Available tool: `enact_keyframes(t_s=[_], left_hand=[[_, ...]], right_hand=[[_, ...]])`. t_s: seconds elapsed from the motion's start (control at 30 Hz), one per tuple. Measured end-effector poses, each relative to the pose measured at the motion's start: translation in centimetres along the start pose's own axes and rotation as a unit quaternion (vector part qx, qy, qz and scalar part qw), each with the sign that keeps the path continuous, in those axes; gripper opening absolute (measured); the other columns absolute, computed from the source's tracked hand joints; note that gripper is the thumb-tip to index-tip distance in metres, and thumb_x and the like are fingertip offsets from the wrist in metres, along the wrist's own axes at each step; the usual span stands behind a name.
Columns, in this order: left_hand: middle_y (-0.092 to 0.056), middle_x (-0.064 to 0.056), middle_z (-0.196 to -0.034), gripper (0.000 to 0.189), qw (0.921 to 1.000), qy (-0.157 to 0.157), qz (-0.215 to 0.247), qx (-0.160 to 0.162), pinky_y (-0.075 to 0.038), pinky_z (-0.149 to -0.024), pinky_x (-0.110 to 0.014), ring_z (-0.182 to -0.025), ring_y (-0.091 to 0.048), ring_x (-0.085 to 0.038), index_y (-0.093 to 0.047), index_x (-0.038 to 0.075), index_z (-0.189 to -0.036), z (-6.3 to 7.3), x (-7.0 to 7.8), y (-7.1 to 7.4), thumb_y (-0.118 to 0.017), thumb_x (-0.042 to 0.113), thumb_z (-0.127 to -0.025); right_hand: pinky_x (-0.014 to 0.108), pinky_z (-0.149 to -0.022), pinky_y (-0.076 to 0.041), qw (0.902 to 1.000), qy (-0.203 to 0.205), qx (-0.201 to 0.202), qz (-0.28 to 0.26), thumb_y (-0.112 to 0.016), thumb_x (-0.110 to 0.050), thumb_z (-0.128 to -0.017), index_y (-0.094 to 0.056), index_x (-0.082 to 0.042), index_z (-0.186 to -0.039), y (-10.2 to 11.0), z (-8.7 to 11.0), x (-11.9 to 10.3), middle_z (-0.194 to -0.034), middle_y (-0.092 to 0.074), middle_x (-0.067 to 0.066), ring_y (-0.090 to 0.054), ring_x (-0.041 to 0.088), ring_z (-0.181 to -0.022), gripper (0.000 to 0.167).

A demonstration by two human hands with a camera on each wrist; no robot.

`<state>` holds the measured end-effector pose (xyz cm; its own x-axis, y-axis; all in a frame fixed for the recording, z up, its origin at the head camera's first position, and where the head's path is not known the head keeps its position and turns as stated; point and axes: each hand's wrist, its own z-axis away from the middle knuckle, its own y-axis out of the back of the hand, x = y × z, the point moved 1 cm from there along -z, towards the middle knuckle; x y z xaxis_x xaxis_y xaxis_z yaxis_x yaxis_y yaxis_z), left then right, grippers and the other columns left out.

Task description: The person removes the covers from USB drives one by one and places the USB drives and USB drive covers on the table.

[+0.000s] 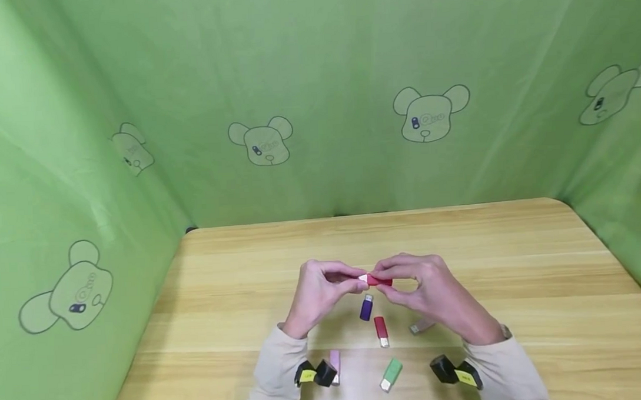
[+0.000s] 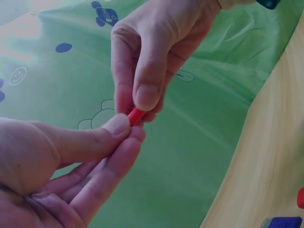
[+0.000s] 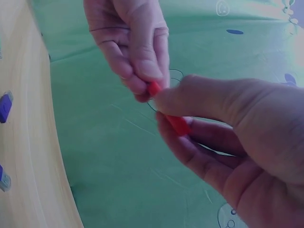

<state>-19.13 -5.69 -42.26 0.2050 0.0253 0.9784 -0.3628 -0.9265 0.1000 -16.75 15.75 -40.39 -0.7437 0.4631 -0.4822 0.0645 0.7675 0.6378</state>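
From the head view, a red USB stick [image 1: 377, 280] is held above the wooden table [image 1: 513, 264], pinched at one end by the left hand [image 1: 319, 294] and at the other by the right hand [image 1: 435, 290]. Purple [image 1: 366, 308], red [image 1: 380, 330], green [image 1: 392, 374] and pink [image 1: 334, 364] sticks are seen lying below. From the left wrist view, the stick [image 2: 135, 115] is gripped between thumb and fingertips. From the right wrist view, its body [image 3: 178, 124] is clamped likewise. It is judged light, stiff and smooth, best gripped by its flat sides.

Both hands meet above the table [image 1: 513, 258], five drives [image 1: 380, 330] lying beneath them.
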Motion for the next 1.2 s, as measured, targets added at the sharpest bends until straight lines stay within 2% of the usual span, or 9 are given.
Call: enact_keyframes(t_s=[0.13,0.4,0.6,0.63,0.77,0.9,1.0,1.1,1.2], left_hand=[[-0.077,-0.018,-0.09,0.018,0.9998,0.015,0.01,0.008,-0.065,-0.074,-0.034,-0.074,-0.077,-0.024,-0.078,-0.005,-0.098,0.0,0.0,0.1,-0.084,0.0,-0.081],[-0.076,-0.021,-0.093,0.02,0.999,0.028,0.028,-0.02,-0.064,-0.073,-0.03,-0.08,-0.077,-0.033,-0.077,-0.008,-0.101,0.0,0.3,0.2,-0.083,-0.001,-0.083],[-0.076,-0.021,-0.093,0.02,0.9978,0.033,0.024,0.052,-0.064,-0.07,-0.031,-0.08,-0.077,-0.03,-0.076,-0.008,-0.1,0.3,-0.1,2.5,-0.083,-0.001,-0.082],[-0.076,-0.022,-0.094,0.02,0.997,0.034,0.028,0.063,-0.064,-0.074,-0.034,-0.081,-0.077,-0.03,-0.076,-0.008,-0.1,0.4,-0.2,3.0,-0.083,-0.003,-0.082],[-0.075,-0.024,-0.099,0.021,0.9977,0.025,0.025,0.059,-0.064,-0.08,-0.036,-0.087,-0.076,-0.033,-0.074,-0.009,-0.105,-0.1,-1.0,4.0,-0.08,-0.005,-0.085],[-0.074,-0.023,-0.107,0.021,0.9983,0.004,-0.032,0.048,-0.063,-0.084,-0.032,-0.095,-0.074,-0.034,-0.074,-0.008,-0.109,-1.3,-2.6,3.5,-0.076,-0.005,-0.088],[-0.071,-0.02,-0.112,0.021,0.9932,0.006,-0.104,0.051,-0.061,-0.084,-0.026,-0.1,-0.071,-0.031,-0.075,-0.005,-0.111,-2.3,-3.7,3.0,-0.073,-0.007,-0.09],[-0.069,-0.016,-0.115,0.022,0.9802,0.001,-0.194,0.039,-0.06,-0.085,-0.022,-0.101,-0.07,-0.028,-0.075,-0.003,-0.112,-4.1,-4.8,2.4,-0.072,-0.008,-0.09],[-0.07,-0.015,-0.115,0.023,0.9624,-0.004,-0.271,0.01,-0.059,-0.084,-0.02,-0.099,-0.071,-0.026,-0.075,-0.002,-0.113,-6.3,-6.1,2.1,-0.071,-0.008,-0.091]], right_hand=[[0.014,-0.081,-0.057,1.0,0.001,0.001,-0.002,-0.088,0.008,-0.071,-0.08,-0.003,-0.098,0.0,-0.1,-0.2,-0.101,-0.078,0.009,-0.076,0.026,-0.089,0.03],[0.016,-0.075,-0.059,0.9995,0.015,0.004,-0.026,-0.088,0.01,-0.069,-0.08,-0.003,-0.098,0.4,-0.1,-0.3,-0.1,-0.078,0.01,-0.075,0.024,-0.085,0.033],[0.014,-0.082,-0.056,0.9992,-0.017,0.029,0.023,-0.088,0.009,-0.07,-0.081,-0.007,-0.1,2.1,0.7,0.3,-0.101,-0.078,0.008,-0.076,0.025,-0.089,0.035],[0.012,-0.084,-0.055,0.9983,-0.029,0.039,0.034,-0.088,0.009,-0.069,-0.081,-0.008,-0.1,2.7,1.0,0.5,-0.101,-0.078,0.007,-0.076,0.025,-0.089,0.036],[0.009,-0.089,-0.051,0.9935,-0.075,0.07,0.048,-0.09,0.008,-0.068,-0.082,-0.01,-0.1,3.8,1.7,1.6,-0.1,-0.079,0.003,-0.076,0.024,-0.089,0.037],[0.015,-0.08,-0.058,0.9861,-0.122,0.105,0.043,-0.088,0.007,-0.074,-0.081,-0.005,-0.099,2.3,1.9,3.2,-0.1,-0.078,0.006,-0.076,0.024,-0.086,0.029],[0.025,-0.072,-0.062,0.9734,-0.168,0.145,0.057,-0.086,0.009,-0.076,-0.079,0.0,-0.098,0.7,2.1,4.6,-0.097,-0.078,0.013,-0.076,0.028,-0.081,0.025],[0.036,-0.07,-0.064,0.9612,-0.208,0.164,0.077,-0.084,0.007,-0.08,-0.077,0.004,-0.099,-0.7,1.8,6.4,-0.095,-0.076,0.02,-0.076,0.033,-0.079,0.021],[0.04,-0.07,-0.064,0.9553,-0.243,0.144,0.088,-0.081,0.004,-0.084,-0.076,0.006,-0.102,-2.0,1.2,8.4,-0.095,-0.075,0.024,-0.075,0.036,-0.08,0.018]])
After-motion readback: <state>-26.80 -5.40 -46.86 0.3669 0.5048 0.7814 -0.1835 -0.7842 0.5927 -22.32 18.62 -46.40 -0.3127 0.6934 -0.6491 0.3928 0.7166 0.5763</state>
